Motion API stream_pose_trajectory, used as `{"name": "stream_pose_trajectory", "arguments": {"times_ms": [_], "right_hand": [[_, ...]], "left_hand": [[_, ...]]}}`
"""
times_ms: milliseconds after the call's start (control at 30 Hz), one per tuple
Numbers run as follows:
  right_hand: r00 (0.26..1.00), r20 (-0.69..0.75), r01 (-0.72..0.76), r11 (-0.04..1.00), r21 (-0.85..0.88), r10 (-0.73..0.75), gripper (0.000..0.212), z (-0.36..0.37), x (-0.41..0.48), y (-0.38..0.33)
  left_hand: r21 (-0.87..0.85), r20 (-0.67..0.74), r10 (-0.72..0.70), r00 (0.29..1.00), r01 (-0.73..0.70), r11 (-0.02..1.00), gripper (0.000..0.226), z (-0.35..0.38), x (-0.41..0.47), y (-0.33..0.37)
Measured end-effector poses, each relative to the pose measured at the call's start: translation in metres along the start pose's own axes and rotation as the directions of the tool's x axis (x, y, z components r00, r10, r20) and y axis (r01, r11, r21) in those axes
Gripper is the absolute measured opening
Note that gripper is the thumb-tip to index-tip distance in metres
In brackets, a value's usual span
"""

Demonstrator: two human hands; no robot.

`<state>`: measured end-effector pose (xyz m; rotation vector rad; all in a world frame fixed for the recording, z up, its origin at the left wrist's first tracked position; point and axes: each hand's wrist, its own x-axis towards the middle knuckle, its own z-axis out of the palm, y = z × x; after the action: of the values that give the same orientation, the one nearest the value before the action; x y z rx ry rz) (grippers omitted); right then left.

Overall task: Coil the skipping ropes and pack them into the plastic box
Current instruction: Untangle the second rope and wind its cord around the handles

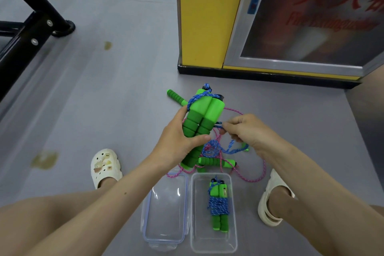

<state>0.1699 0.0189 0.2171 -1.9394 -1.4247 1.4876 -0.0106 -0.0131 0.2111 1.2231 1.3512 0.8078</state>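
left hand (182,139) is gripping the paired green handles (204,114), fingers curled round them, long axis tilting up and away. right hand (247,131), just beside them, is pinching the blue rope (212,146), likely for wrapping crosswise. the plastic box (214,241) is lying below both hands.

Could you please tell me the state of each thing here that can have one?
Left hand: grips the paired handles.
Right hand: pinches the blue rope.
Blue rope: partly wound round the handles, the rest loose.
Plastic box: open, with one coiled rope inside.
Lid: off, beside the box.
Pink rope: uncoiled on the floor.
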Motion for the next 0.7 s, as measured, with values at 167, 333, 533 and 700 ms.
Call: {"name": "stream_pose_trajectory", "arguments": {"times_ms": [167,333,533,700], "right_hand": [[0.999,0.054,-0.003,0.995,0.103,-0.003,0.023,-0.003,-0.004,-0.002],[0.971,0.239,-0.005,0.997,0.077,-0.014,0.029,0.008,-0.009,-0.004],[0.973,0.228,0.048,0.998,-0.046,-0.036,0.030,0.013,-0.010,-0.007],[0.967,0.247,0.051,0.995,0.081,-0.070,0.036,0.017,-0.018,-0.011]], "left_hand": [[0.049,-0.030,-0.022,0.999,0.023,0.999,0.067,0.000,0.001,-0.002],[0.563,-0.183,0.081,0.980,0.037,0.826,0.079,-0.001,0.001,-0.009],[0.834,-0.144,0.237,0.961,-0.011,0.551,0.079,0.001,-0.003,-0.018],[0.915,-0.105,0.309,0.945,-0.030,0.403,0.081,0.007,-0.010,-0.018]]}}
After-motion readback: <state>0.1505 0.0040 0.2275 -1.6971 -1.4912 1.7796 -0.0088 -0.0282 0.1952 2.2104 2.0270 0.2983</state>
